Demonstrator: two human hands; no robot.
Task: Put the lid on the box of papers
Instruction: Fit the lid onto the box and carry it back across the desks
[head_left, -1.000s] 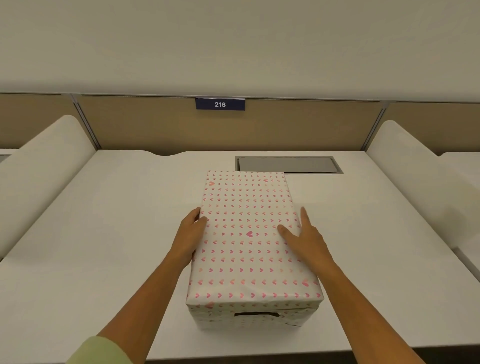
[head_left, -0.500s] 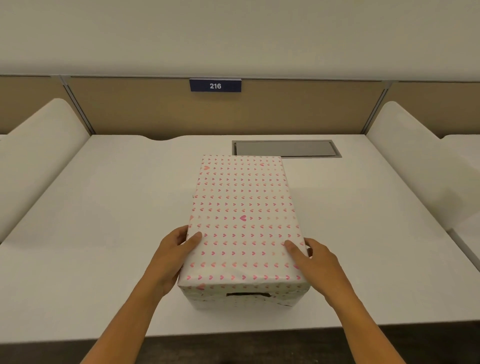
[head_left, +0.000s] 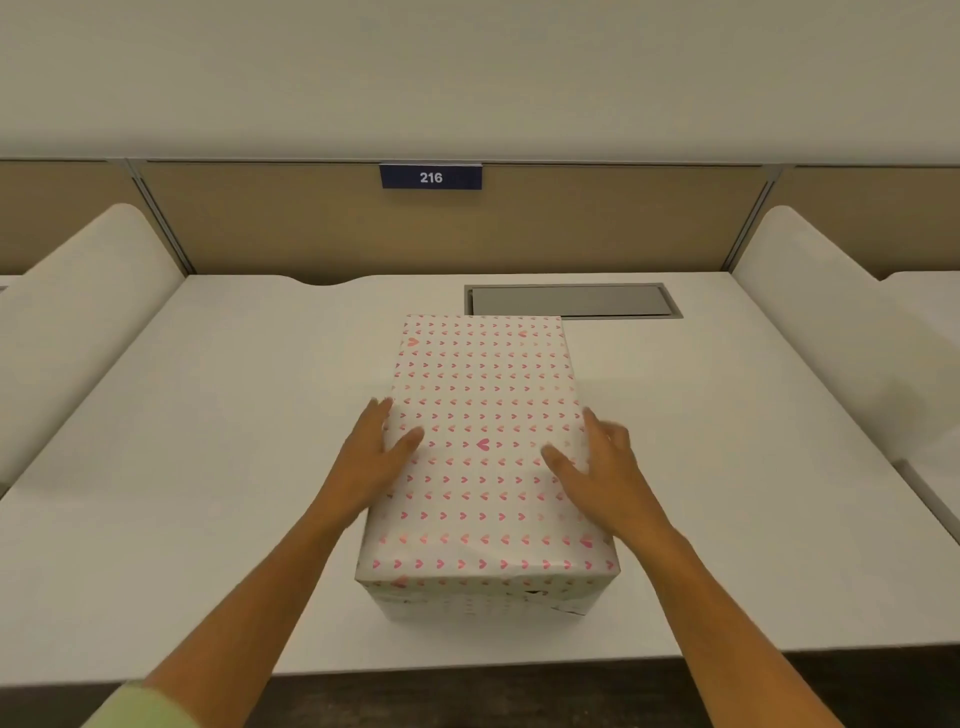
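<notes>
Now | lid (head_left: 483, 441) seated on box (head_left: 483, 605) | left hand (head_left: 371, 457), right hand (head_left: 605, 475) spread flat at edges

Heart-printed paper-wrapped lid (head_left: 483, 415), slightly glossy, smooth matt white desk (head_left: 208, 441), brushed metal hatch (head_left: 571, 300)

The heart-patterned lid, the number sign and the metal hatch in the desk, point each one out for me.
heart-patterned lid (head_left: 483, 395): head view, on its flat top, ahead of both hands.
number sign (head_left: 431, 177): head view, on the digits 216.
metal hatch (head_left: 571, 300): head view, on its grey cover plate.
</notes>
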